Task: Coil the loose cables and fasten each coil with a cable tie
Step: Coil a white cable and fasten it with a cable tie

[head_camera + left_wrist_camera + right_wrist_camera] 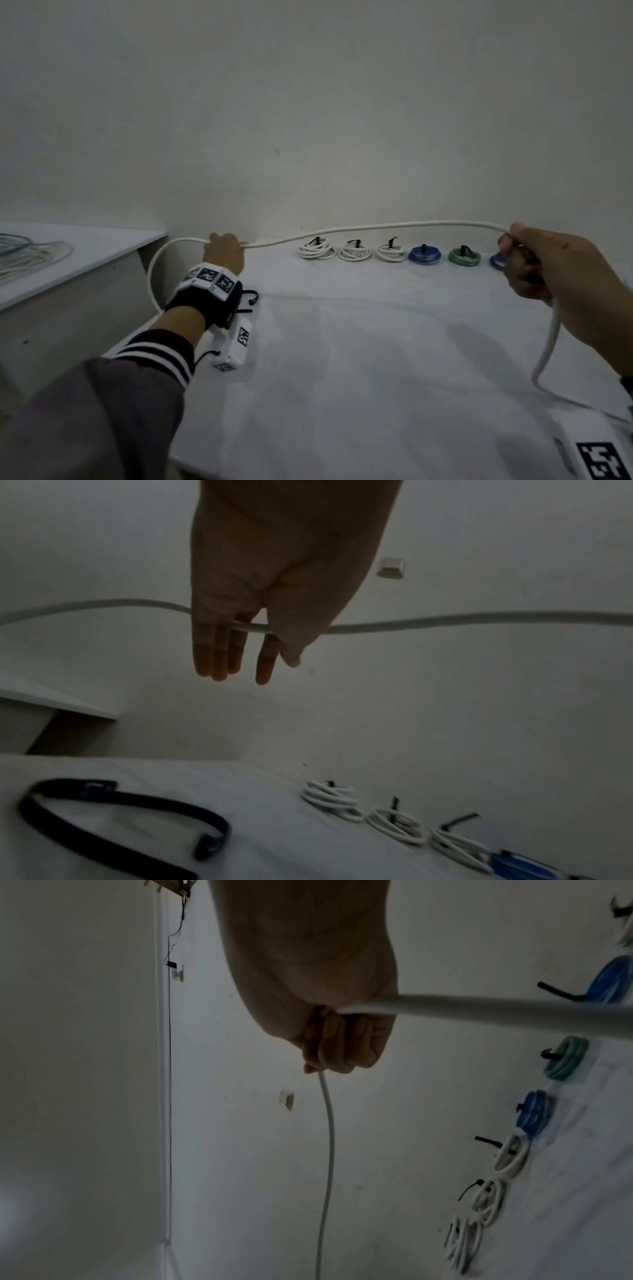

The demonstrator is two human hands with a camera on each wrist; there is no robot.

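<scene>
A white cable (394,228) stretches in the air between both hands, above a table (342,359) covered in white cloth. The left hand (224,251) holds it near the wall; in the left wrist view the cable passes across the palm with the fingers (219,647) hanging nearly straight and the thumb over it, so the grasp looks loose. From there the cable loops down past the table's left edge. The right hand (548,263) is clenched around the cable, which bends out of the fist and drops toward the near right corner. Along the wall sits a row of tied coils: three white coils (352,251), a blue coil (424,255), a green coil (464,257) and another blue one partly hidden by the right hand. A loose black tie (120,818) lies on the cloth near the left wrist. More cables (30,253) lie on a side table (102,246) at left
</scene>
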